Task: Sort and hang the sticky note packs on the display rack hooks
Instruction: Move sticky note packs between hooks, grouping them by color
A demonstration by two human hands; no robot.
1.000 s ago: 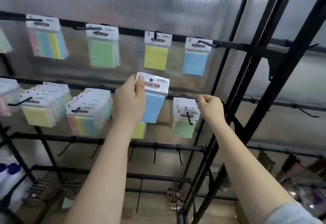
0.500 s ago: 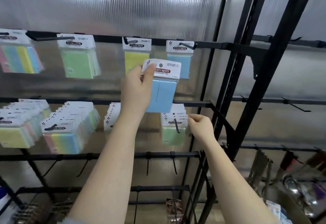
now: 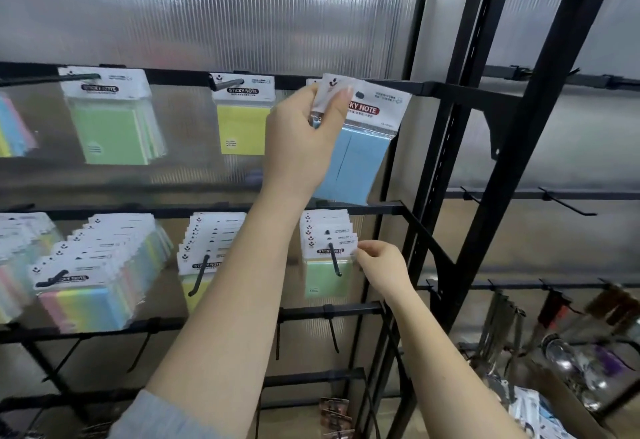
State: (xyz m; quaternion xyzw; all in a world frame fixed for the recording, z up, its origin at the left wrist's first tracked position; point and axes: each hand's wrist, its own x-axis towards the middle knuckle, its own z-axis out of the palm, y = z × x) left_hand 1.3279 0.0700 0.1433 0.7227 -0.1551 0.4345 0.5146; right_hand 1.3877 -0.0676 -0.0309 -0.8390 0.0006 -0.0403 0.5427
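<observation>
My left hand (image 3: 303, 141) pinches the white header of a blue sticky note pack (image 3: 356, 158) and holds it up at the right end of the top rail (image 3: 426, 87), where the blue pack seen there earlier is hidden behind it. My right hand (image 3: 382, 270) pinches the right edge of the front green pack (image 3: 325, 279) in a stack on a hook of the middle rail. A yellow pack (image 3: 242, 127) and a green pack (image 3: 110, 130) hang on the top rail.
Thick stacks of rainbow packs (image 3: 93, 286) and yellow packs (image 3: 204, 255) fill the middle rail's hooks at left. A black upright post (image 3: 512, 148) stands right of my hands. Bare hooks (image 3: 568, 203) jut from the right rack; keyrings and a cardboard box (image 3: 561, 400) sit below.
My left hand has lifted the blue pack up and right, from mid-rack to the top rail's right end. My right hand has stayed at the green stack.
</observation>
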